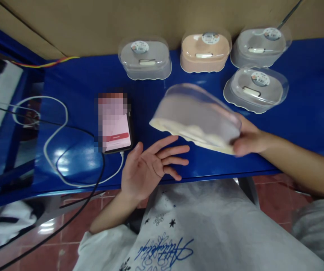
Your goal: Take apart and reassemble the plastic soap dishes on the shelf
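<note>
My right hand grips one end of an oval plastic box with a clear domed cover and a wavy cream base. The box is tilted above the table and slightly blurred. Palm up, my left hand is open with fingers spread, just below and left of the box; it holds nothing. Similar lidded boxes stand behind: a grey one at the left, a peach one in the middle, another grey one at the back right, and one more grey box in front of that.
A phone with a partly pixelated screen lies left of my hands, plugged into a white cable. A black cable hangs over the edge of the blue table. White equipment stands at far left; a brown board backs the table.
</note>
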Demonstrator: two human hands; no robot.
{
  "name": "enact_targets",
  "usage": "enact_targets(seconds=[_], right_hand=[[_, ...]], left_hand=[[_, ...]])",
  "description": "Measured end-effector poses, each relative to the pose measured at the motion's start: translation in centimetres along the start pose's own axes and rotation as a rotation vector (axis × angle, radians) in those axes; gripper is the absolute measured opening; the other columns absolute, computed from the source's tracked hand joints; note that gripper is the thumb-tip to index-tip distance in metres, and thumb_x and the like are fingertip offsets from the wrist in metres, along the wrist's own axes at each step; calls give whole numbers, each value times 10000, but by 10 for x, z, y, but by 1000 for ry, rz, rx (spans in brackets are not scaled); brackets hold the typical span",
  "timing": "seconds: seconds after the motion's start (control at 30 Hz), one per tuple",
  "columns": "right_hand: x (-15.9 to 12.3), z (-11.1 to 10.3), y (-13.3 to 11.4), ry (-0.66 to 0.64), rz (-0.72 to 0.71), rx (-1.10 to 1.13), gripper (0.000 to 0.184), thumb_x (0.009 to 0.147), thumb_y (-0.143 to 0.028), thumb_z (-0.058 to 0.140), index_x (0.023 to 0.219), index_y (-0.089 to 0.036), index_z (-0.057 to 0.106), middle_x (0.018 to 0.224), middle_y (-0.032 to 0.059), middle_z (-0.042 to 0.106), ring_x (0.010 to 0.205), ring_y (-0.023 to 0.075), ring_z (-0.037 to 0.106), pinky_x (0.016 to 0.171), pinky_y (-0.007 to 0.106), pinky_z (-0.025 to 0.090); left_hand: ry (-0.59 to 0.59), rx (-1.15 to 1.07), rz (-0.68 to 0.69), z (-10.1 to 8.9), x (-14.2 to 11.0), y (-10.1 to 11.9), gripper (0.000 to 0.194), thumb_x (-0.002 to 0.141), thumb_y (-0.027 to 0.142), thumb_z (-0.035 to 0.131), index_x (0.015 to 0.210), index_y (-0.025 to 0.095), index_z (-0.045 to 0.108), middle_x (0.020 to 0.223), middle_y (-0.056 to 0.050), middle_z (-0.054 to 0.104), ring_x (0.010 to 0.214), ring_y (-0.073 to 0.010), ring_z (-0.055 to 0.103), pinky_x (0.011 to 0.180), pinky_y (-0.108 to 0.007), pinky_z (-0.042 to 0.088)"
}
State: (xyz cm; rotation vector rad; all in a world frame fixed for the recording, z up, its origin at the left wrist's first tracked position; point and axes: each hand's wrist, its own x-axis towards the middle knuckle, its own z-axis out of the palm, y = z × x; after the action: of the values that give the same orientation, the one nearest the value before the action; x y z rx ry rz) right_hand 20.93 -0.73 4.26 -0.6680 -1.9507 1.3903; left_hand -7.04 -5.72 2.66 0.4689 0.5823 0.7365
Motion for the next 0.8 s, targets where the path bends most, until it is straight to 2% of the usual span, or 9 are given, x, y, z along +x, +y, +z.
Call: enact_targets(seconds=[0.07,0.13,0.23,0.33,0.4,0.47,0.57,0.73,0.8], right_hand=[[-5,0,-4,-34,-83,-279,987,878,-639,795,1682,-317,322,1722,80,410,1572,351,418,1256,552,415],[-10,3,-7,-74,-136,-525,934,896,-469,834,1679,-334,341,1756,85,342,1602,354,368,1281,556,380],[-13,8,-9,-139,-170,-681,846,952,-355,780,1676,-371,344,1801,75,222,1630,356,312,1285,571,375],[-13,9,-7,-110,-141,-661,1029,899,-496,829,1715,-368,215,1818,99,120,1652,379,247,1288,599,366],[-13,9,-6,-50,-96,-620,1186,827,-573,875,1728,-347,138,1800,125,178,1644,394,263,1289,616,363],[-12,8,-3,-9,-47,-583,1257,780,-591,906,1730,-338,122,1759,129,297,1616,400,328,1285,623,375],[-12,9,1,-6,-25,-568,1245,776,-580,912,1725,-342,141,1711,122,394,1574,391,403,1277,611,399],[-13,10,5,1,-110,-512,1207,783,-555,915,1710,-363,166,1757,117,294,1618,369,324,1299,586,355],[-13,9,4,17,-66,-404,1209,782,-571,911,1708,-341,168,1726,134,351,1567,365,415,1261,560,413]], left_hand=[[105,-17,64,1,-1,-4,644,910,759,652,1278,241,761,1260,-103,804,1231,-358,734,876,-423,661],[174,-3,118,2,-2,-9,695,807,771,770,1279,262,754,1268,-81,795,1350,-371,662,1045,-464,603],[173,70,136,4,-2,-13,693,711,583,948,1301,284,740,1211,-57,796,1375,-371,639,1147,-487,541],[153,95,162,4,0,-14,635,726,391,968,1307,291,733,1185,-45,792,1359,-362,647,1179,-511,514],[149,88,175,3,2,-14,631,722,341,960,1308,298,728,1193,-40,788,1347,-364,651,1174,-522,516],[166,91,185,1,3,-14,638,705,318,959,1297,304,723,1194,-34,782,1323,-364,661,1152,-516,529],[204,110,204,-1,3,-16,659,665,291,975,1272,299,718,1172,-24,764,1249,-337,690,1115,-473,541],[222,153,258,-2,-2,-19,730,606,219,1001,1263,328,701,1173,1,735,1162,-267,700,1064,-380,533],[212,193,273,-3,-5,-20,724,599,179,998,1240,339,701,1149,7,731,1102,-247,704,1008,-356,546]])
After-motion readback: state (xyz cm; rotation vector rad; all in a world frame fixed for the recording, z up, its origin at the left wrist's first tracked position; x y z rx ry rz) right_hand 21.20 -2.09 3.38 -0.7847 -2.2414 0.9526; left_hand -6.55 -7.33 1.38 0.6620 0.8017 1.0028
